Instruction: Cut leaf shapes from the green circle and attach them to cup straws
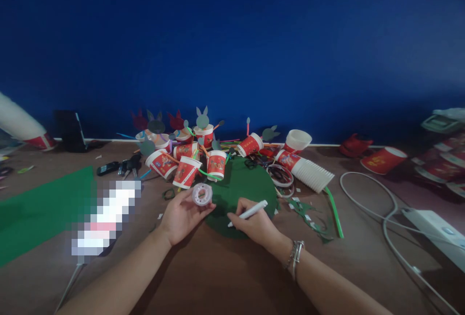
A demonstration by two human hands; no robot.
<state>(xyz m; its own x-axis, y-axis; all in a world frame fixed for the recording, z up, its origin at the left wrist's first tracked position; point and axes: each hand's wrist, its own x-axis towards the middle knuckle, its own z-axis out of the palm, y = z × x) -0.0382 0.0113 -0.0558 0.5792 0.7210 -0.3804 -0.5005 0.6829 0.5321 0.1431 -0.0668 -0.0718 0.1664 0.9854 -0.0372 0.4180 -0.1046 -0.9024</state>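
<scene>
My left hand [184, 218] is closed on a translucent ring with a hole in its middle, which looks like a roll of tape [202, 194], held up over the left edge of a dark green paper disc [250, 179]. In my right hand [256, 223] is a white marker [254, 209], gripped like a pen with its lower end near the disc's front part. Whether that tip touches the paper I cannot tell. Behind my hands stand and lie several red-and-white paper cups [187, 171], some with coloured pipe cleaners and paper animal heads [202, 118].
A stack of paper cups [308, 172] lies right of the disc, near green paper scraps [308, 215] and a green strip [334, 213]. A white cable [388, 208] and power strip [438, 230] are at right. At left lie green paper [47, 208], keys [131, 164] and a blurred-out device [107, 220].
</scene>
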